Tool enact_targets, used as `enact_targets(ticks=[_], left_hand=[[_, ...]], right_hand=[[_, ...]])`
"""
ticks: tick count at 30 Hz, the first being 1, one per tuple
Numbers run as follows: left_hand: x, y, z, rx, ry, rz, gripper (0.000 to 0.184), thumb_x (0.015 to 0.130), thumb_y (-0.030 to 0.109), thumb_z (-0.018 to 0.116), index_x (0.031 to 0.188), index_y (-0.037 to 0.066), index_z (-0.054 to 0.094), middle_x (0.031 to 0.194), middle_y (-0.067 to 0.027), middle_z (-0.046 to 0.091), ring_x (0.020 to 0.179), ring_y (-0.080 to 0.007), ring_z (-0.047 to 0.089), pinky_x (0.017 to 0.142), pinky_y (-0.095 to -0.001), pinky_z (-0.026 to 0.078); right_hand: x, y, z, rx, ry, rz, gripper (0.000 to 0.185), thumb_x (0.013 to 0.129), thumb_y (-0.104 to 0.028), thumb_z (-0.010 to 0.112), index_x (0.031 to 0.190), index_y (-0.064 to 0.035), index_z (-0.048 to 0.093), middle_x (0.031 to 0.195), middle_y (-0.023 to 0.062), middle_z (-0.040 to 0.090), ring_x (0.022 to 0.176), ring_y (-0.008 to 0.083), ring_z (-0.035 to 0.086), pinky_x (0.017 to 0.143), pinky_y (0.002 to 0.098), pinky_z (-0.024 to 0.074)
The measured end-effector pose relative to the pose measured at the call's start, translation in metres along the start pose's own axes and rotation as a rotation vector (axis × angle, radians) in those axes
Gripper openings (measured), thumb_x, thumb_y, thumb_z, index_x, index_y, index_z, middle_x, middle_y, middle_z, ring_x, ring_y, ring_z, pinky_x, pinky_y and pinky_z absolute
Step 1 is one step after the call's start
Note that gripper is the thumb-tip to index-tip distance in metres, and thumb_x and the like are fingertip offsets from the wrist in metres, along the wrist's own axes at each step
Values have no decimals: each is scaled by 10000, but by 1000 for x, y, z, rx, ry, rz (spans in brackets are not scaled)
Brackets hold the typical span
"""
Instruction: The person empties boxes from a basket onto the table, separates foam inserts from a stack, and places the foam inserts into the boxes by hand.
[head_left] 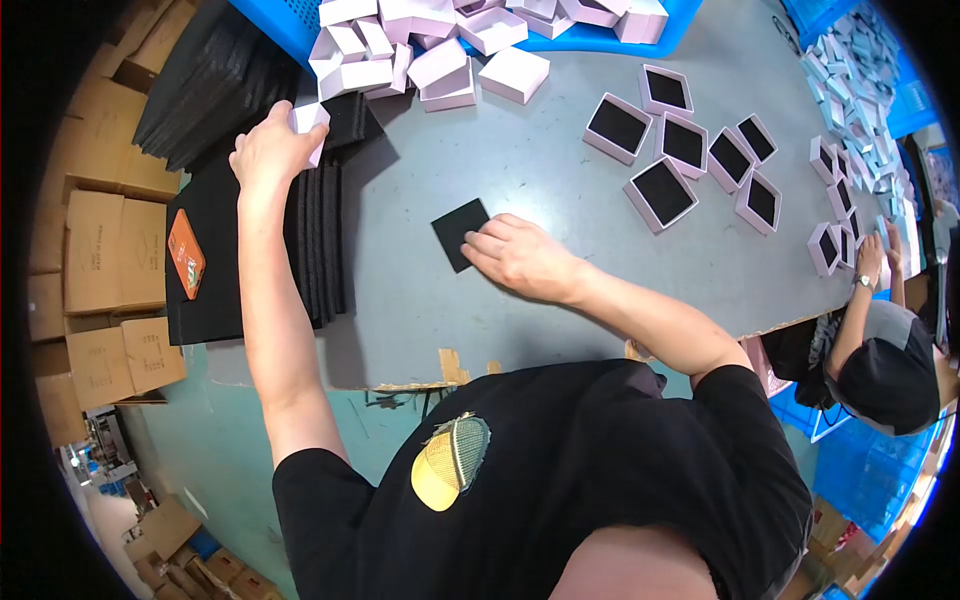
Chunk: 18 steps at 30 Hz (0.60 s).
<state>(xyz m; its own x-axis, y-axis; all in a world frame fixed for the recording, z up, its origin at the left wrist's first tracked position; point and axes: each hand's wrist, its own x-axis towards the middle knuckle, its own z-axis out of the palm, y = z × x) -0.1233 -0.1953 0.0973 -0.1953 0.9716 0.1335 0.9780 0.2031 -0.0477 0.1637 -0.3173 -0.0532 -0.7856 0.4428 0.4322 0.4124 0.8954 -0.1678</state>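
The head view shows the left hand point(272, 150) clamped on a pink box point(310, 119) at far left; the right hand's point(515, 257) fingers touch a black pad point(453, 232) mid-bench point(415, 320), whether pinching I cannot tell. Gathering box and pad seems underway; fitting them would call for matched corners.

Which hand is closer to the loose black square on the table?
Right. The right hand touches the loose black square; the left hand is well away from it, farther left and forward, holding a pale pink box.
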Motion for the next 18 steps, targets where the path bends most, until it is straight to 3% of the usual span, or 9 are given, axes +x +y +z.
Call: enact_targets(ticks=[3, 4, 6, 8, 9, 10, 11, 14, 18], left_hand=[[-19, 0, -22, -230, 125, 82, 569, 653, 255, 747, 1142, 15, 579, 1032, -271, 681, 1039, -399, 652, 913, -425, 505], [-31, -1, -28, -351, 224, 121, 592, 669, 182, 749, 1181, -3, 517, 1064, -271, 652, 1029, -404, 651, 905, -435, 508], [-68, 13, -43, -647, 208, 185, 708, 675, 99, 757, 1294, 3, 426, 1131, -211, 628, 1019, -336, 663, 893, -406, 523], [-106, 42, -29, -1026, -10, 332, 764, 652, 91, 769, 1337, 35, 434, 1110, -159, 616, 1047, -253, 640, 912, -387, 523], [-118, 54, -11, -972, -120, 447, 773, 634, 92, 778, 1333, 48, 449, 1149, -138, 597, 1097, -243, 617, 951, -376, 502], [-130, 71, 16, -1121, -310, 487, 807, 627, 98, 807, 1348, 59, 448, 1239, -130, 561, 1184, -241, 571, 1007, -365, 466], [-145, 88, 55, -1396, -554, 323, 860, 630, 88, 826, 1390, 46, 428, 1314, -135, 525, 1256, -247, 520, 1066, -368, 421], [-170, 118, 121, -1472, -431, 373, 1125, 567, 68, 892, 1512, 21, 284, 1319, -138, 543, 1286, -257, 501, 1108, -387, 391], [-173, 123, 117, -1240, -340, 416, 1125, 559, 96, 896, 1508, 24, 295, 1273, -160, 565, 1230, -310, 524, 1070, -410, 418]], right_hand=[[-22, 17, -11, 27, 134, 155, 249, 780, -66, 644, 1018, -8, 686, 969, 99, 685, 864, 252, 649, 793, 369, 538], [-32, 26, -16, 47, 202, 256, 216, 785, -38, 659, 996, -20, 696, 944, 107, 690, 835, 267, 656, 781, 378, 543], [-41, 40, -38, 127, 468, 489, 155, 824, -3, 685, 972, -29, 721, 903, 88, 703, 789, 214, 668, 721, 335, 539], [-39, 43, -63, 461, 699, 837, 122, 843, -8, 697, 958, -18, 736, 876, 96, 720, 799, 195, 688, 735, 293, 532], [-36, 40, -78, 481, 768, 821, 157, 848, 6, 696, 999, 0, 737, 902, 87, 728, 820, 143, 682, 742, 255, 516], [-28, 29, -94, 364, 766, 808, 156, 825, 14, 706, 973, -16, 740, 917, 82, 730, 817, 165, 687, 736, 277, 528], [-27, 25, -96, 315, 756, 638, 174, 798, 25, 714, 963, -25, 739, 931, 77, 731, 814, 180, 687, 732, 290, 535], [-28, 9, -89, 149, 540, 201, 285, 709, -13, 721, 992, -47, 714, 914, 59, 693, 828, 235, 667, 715, 355, 537], [-45, 8, -69, -69, 3, 97, 214, 715, -144, 623, 878, -19, 683, 849, 61, 616, 806, 226, 601, 756, 342, 491]])
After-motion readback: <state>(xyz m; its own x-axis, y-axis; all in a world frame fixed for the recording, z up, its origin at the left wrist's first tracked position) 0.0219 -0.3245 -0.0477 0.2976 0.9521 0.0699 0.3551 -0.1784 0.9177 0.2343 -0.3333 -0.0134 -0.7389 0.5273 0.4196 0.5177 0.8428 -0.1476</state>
